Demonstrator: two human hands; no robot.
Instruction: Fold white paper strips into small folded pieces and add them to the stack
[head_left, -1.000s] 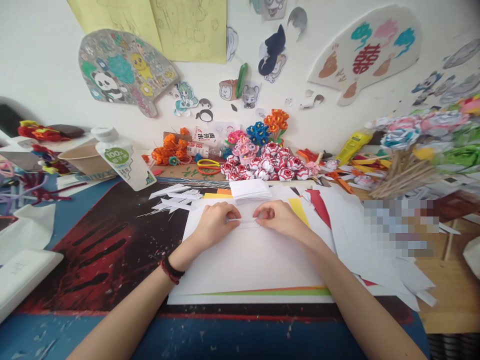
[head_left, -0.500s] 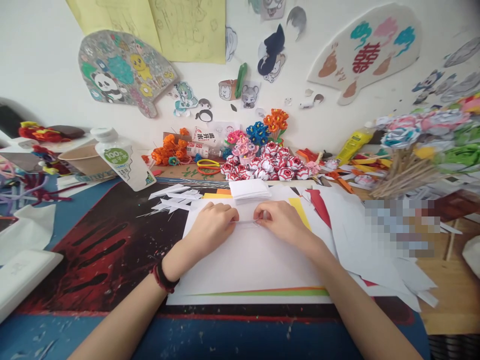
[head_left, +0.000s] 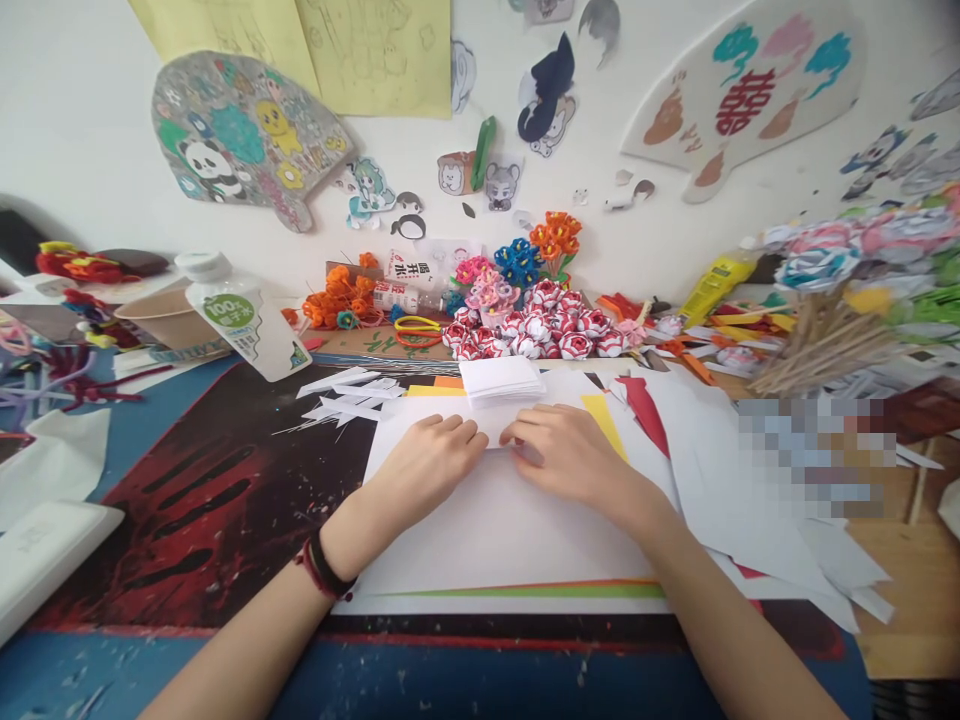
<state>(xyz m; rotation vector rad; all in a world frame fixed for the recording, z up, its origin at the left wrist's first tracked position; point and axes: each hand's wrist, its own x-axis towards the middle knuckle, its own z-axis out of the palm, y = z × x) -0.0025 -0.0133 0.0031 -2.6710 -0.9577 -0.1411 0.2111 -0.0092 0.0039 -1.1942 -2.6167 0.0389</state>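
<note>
A large white sheet of paper [head_left: 510,540] lies in front of me on top of a stack with green and orange edges. Over its far part my left hand [head_left: 439,450] is closed, knuckles up, on a small piece of white paper. My right hand [head_left: 559,450] faces it, thumb and fingers curled in on the same piece. Only a thin edge of that piece shows between the fingertips; my fingers cover the rest. Just beyond the hands sits a small pile of white paper pieces [head_left: 501,382].
White paper strips [head_left: 352,398] lie to the left. Red-and-white paper flowers [head_left: 555,325] stand behind. A white bottle [head_left: 244,320] and a paper cup [head_left: 161,315] are at the left, a white box [head_left: 52,555] nearer. More white sheets [head_left: 735,490] spread to the right.
Both hands have shifted slightly, closing in toward each other, and less of the small paper shows between them. The view has tilted a little.
</note>
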